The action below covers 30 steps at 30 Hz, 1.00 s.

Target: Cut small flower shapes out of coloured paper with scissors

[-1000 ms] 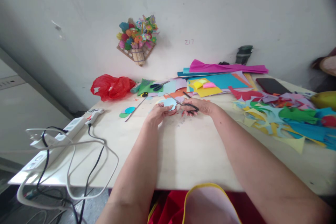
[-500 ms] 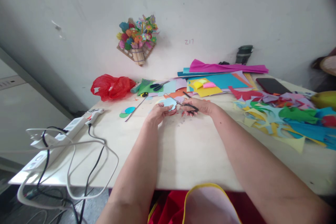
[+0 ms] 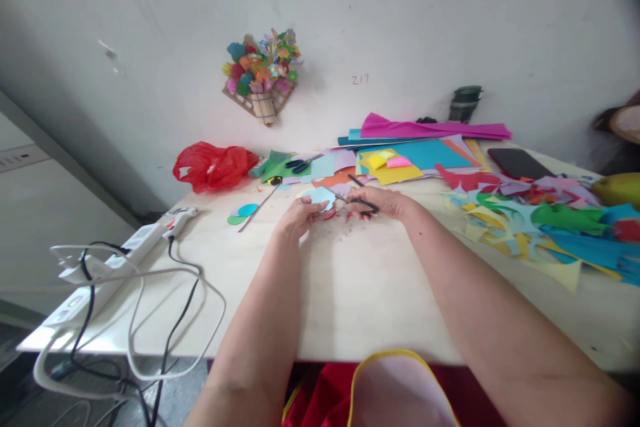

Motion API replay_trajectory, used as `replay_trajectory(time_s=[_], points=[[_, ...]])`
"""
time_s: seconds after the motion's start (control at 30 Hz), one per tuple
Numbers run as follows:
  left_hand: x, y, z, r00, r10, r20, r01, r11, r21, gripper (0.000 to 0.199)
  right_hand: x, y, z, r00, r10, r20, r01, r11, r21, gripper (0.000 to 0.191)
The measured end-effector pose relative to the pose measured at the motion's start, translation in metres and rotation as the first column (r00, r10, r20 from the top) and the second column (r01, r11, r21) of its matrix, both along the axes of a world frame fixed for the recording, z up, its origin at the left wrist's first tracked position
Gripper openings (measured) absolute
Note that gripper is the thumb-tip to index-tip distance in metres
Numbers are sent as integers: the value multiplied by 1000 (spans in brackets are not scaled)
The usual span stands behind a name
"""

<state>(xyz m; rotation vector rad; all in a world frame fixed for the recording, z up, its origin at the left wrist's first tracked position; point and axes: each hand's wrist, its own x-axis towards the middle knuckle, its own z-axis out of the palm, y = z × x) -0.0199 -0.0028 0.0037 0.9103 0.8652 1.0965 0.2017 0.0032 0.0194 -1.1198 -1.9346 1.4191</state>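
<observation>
While your left hand (image 3: 300,215) pinches a small, flat piece of pale-blue paper (image 3: 321,194) over the cream-coloured table (image 3: 380,293), your right hand (image 3: 384,201) grips black-handled metal scissors (image 3: 369,207), blades at the paper's right edge; you cannot tell whether they touch it. Left of your hands lies a bright-blue round paper disc (image 3: 247,210).
</observation>
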Motion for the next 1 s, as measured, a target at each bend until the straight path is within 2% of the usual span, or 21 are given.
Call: replay_trajectory(time_s=[0.4, 1.0], points=[[-2, -2, 4, 999, -33, -38, 32, 999, -18, 12, 0, -4, 4, 1000, 11, -17, -11, 1000, -11, 16], [-2, -3, 4, 997, -62, -50, 60, 998, -34, 13, 4, 3, -3, 1000, 31, 4, -31, 1000, -7, 21]])
